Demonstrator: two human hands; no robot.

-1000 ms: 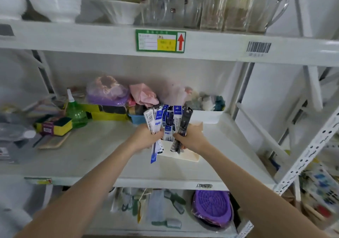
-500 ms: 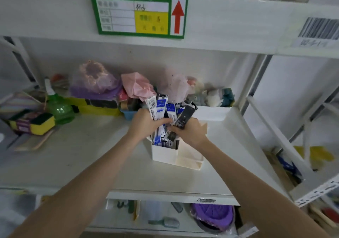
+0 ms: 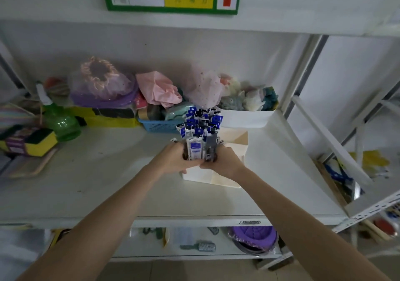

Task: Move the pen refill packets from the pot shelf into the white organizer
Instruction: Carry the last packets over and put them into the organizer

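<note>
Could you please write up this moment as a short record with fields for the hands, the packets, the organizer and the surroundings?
left hand: grips the packet bundle from the left
right hand: grips the bundle from the right
pen refill packets: upright bundle, lower ends in the organizer
white organizer: on the shelf, in front of the white bin
nearby: blue basket, green spray bottle, white bin
shelf: grey-white board
</note>
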